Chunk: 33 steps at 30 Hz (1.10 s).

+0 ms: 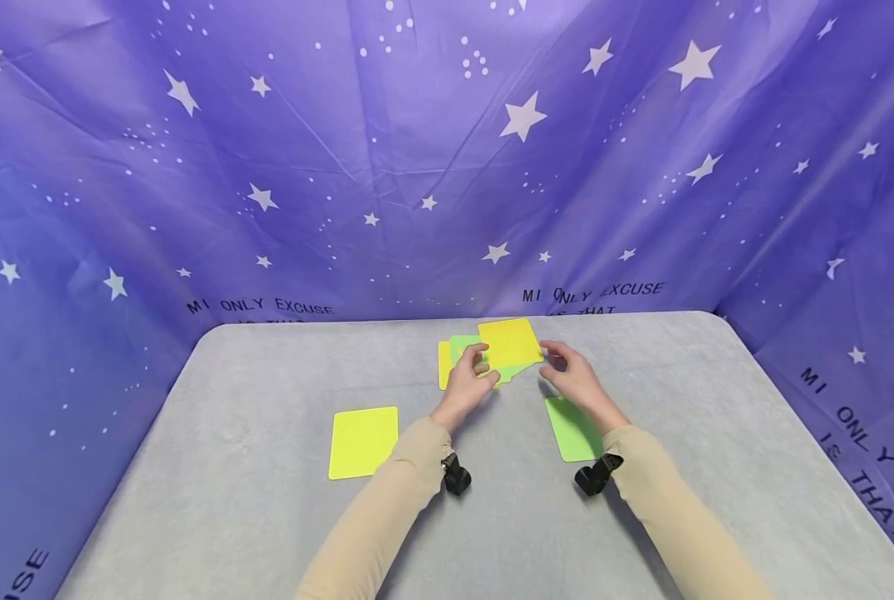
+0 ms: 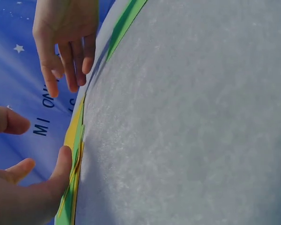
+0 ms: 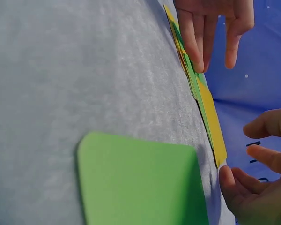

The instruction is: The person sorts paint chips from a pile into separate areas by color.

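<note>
Thin square cards with rounded corners lie in a loose, fanned pile at the far edge of the table. A yellow card (image 1: 510, 342) is on top, over green cards (image 1: 520, 372), and another yellow card (image 1: 442, 365) sticks out on the left. My left hand (image 1: 469, 385) hovers over the pile's left part, its fingers spread and gently bent, holding nothing. Just right of the top card is my right hand (image 1: 576, 382), fingertips near that card's edge, thumb and fingers apart. The right wrist view shows a gap between this hand's fingers (image 3: 264, 159).
A separate yellow card (image 1: 362, 442) lies on the left of the grey table (image 1: 229, 467). Under my right forearm is a lone green card (image 1: 571, 432), partly covered by it. A purple star-patterned cloth (image 1: 417, 150) hangs behind the table and along both sides.
</note>
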Available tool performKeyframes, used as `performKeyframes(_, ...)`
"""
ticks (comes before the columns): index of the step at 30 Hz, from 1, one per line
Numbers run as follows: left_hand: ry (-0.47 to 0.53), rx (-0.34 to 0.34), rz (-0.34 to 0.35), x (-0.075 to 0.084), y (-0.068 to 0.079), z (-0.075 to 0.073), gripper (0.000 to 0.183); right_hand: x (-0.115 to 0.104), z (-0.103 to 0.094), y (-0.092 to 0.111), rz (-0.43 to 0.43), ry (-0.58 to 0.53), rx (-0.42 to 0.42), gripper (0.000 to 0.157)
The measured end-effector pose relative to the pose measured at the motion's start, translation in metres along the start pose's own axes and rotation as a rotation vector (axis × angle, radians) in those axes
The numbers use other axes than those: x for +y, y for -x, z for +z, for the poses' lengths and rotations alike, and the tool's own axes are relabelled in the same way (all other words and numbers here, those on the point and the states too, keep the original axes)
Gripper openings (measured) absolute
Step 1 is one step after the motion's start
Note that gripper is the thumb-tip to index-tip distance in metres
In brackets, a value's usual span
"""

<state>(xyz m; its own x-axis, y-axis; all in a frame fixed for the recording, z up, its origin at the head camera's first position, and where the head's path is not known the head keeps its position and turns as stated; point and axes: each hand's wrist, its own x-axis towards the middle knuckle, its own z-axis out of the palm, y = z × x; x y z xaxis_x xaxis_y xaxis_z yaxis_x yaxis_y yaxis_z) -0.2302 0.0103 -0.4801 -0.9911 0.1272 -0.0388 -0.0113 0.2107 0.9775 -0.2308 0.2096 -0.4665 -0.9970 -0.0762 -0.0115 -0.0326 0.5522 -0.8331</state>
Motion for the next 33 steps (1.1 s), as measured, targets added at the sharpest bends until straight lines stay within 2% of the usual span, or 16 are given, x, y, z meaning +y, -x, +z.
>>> performKeyframes(8, 0.062, 0.015, -0.015, -0.001, -0.006, 0.002, 0.056, 0.002, 0.003, -0.018, 0.063, -0.103, -0.010, 0.060)
performKeyframes(15, 0.160, -0.048, -0.065, -0.001, -0.012, 0.002, 0.059, 0.001, 0.007, -0.026, 0.076, -0.254, -0.024, 0.063)
performKeyframes(20, 0.234, -0.065, -0.065, -0.002, -0.012, 0.001, 0.062, 0.001, 0.010, -0.022, 0.072, -0.260, -0.021, 0.064)
performKeyframes(27, 0.407, -0.058, -0.067, -0.003, -0.012, -0.002, 0.065, 0.002, 0.011, -0.014, 0.072, -0.275, -0.020, 0.066)
performKeyframes(33, 0.436, -0.082, -0.100, -0.002, -0.010, -0.001, 0.066, 0.003, 0.011, -0.009, 0.083, -0.265, 0.005, 0.065)
